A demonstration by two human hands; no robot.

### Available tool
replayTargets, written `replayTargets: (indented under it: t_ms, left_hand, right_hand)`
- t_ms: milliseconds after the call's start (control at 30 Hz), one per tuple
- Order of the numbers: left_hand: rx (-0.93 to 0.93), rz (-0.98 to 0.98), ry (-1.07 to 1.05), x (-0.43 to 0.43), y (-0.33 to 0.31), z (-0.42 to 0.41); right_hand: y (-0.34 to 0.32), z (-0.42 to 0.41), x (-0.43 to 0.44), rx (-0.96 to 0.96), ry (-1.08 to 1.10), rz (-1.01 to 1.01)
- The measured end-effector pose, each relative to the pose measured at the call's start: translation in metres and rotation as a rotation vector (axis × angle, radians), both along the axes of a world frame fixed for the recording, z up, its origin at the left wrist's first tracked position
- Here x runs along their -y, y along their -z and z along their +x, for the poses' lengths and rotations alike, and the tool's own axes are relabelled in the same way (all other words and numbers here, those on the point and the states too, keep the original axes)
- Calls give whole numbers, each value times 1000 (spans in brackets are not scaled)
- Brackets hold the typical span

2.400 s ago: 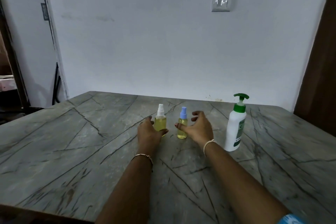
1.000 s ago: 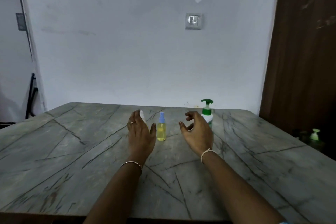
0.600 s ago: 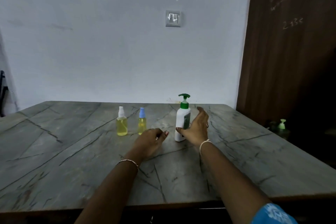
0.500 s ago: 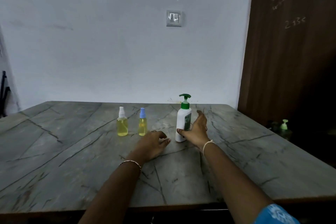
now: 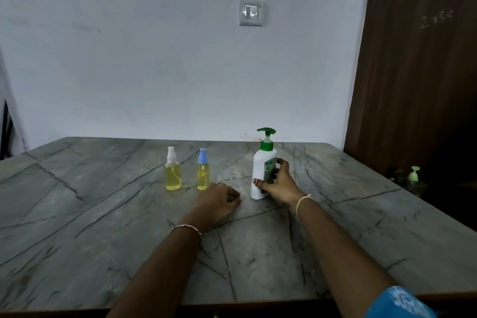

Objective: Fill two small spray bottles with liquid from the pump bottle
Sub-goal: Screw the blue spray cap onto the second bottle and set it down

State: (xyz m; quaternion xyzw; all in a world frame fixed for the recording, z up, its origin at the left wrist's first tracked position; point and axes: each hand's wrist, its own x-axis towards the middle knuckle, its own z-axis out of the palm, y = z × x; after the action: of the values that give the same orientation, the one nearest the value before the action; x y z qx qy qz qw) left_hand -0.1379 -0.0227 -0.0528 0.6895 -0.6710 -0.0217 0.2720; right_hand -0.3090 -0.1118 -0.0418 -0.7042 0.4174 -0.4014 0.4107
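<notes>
Gripping the pump bottle low on its body, the right hand wraps thumb and fingers round the label. The bottle stands upright on the desk, to the right of both sprayers. The left hand rests on the desk just in front of the blue-cap sprayer, fingers loosely curled, holding nothing. The white-cap sprayer stands just beside it on the left. Both are upright and capped, with yellow liquid near the shoulder.

Probable faults from this state:

1. Knock-over. The sprayers are narrow and light. A left hand rising carelessly, or the pump bottle swung leftward, can topple the blue-cap sprayer first.
2. Overflow. Both sprayers look almost full, so further pumping likely spills onto the desk.
3. Missed stream. The necks are small, and a nozzle not held directly over an uncapped neck sends liquid down the outside.
4. Slip. A wet bottle wall weakens the low grip.
</notes>
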Motion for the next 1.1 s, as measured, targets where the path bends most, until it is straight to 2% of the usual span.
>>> replayTargets:
  t_ms: [167,333,400,533,667,733,967,1100]
  left_hand:
    - [-14,-14,8,-1,0,1]
    - [-58,-16,18,-3,1,5]
    - [-87,-20,-3,-1,2,7]
    - [-130,-155,-163,1,0,10]
    - [-302,-349,-421,-2,-4,19]
    - [-359,-335,-452,-2,-3,23]
    - [-318,-175,-457,15,-9,40]
    - [-386,-167,-435,19,-3,48]
  right_hand:
    - [5,11,2,-46,125,-92]
    - [5,29,-8,-251,342,-259]
    - [4,35,-10,-268,369,-269]
    - [4,48,-9,-217,395,-230]
    - [4,56,-9,-202,416,-184]
    - [5,58,-7,-200,414,-170]
    - [8,60,-3,-193,376,-179]
    - [6,61,1,-211,366,-172]
